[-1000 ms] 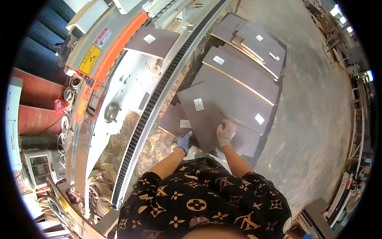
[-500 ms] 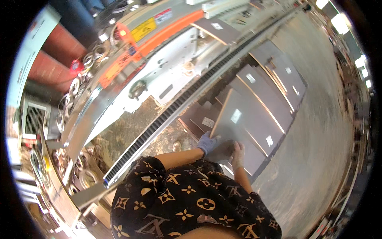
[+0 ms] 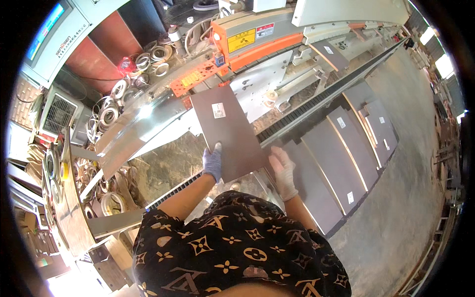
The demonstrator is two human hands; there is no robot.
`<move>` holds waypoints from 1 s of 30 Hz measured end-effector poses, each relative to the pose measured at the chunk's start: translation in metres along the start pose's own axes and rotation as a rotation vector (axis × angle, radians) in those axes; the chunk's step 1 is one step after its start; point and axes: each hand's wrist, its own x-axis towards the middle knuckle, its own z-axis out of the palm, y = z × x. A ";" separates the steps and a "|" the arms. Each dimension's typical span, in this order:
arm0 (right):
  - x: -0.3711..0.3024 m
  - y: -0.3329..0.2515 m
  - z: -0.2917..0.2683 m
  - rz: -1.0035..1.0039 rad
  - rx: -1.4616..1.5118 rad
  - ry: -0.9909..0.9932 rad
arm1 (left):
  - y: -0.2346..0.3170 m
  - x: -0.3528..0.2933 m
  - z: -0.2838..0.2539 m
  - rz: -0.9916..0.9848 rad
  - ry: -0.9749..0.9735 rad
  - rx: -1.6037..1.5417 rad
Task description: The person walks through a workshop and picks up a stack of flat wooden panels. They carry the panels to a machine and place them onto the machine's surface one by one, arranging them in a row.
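A flat brown panel (image 3: pixel 228 136) with a white label is tilted up over the machine's front rail. My left hand (image 3: pixel 213 162), in a bluish glove, grips its lower left edge with the thumb on top. Beside the lower right corner is my right hand (image 3: pixel 283 173), in a whitish glove, its fingers stretched out and visible. Whether it touches that corner I cannot make out. To the right lie several stacked brown panels (image 3: pixel 316 171) with pale edges, some labelled.
A long machine with an orange beam (image 3: pixel 267 52) and black roller track (image 3: pixel 287 119) runs diagonally ahead. Another panel (image 3: pixel 330 53) rests farther along it. Rolls of edging strip (image 3: pixel 110 115) pile at left near a wooden stand (image 3: pixel 74 218). Concrete floor (image 3: pixel 396 188) extends at right.
The held panel has moved from above the stack leftward and up toward the machine. My left hand went with it; my right hand shifted slightly left and up. The view has turned.
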 end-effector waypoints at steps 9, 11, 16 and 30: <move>-0.016 0.044 -0.021 -0.024 -0.001 0.216 | 0.015 0.035 0.005 -0.067 -0.039 -0.129; -0.018 0.053 -0.032 0.013 0.018 0.253 | 0.012 0.033 0.002 -0.082 -0.048 -0.216; -0.021 0.065 -0.043 0.023 0.015 0.277 | 0.020 0.033 -0.010 -0.202 0.076 -0.262; -0.008 0.062 -0.036 0.082 0.073 0.310 | 0.017 0.143 -0.005 -0.334 -0.001 -0.401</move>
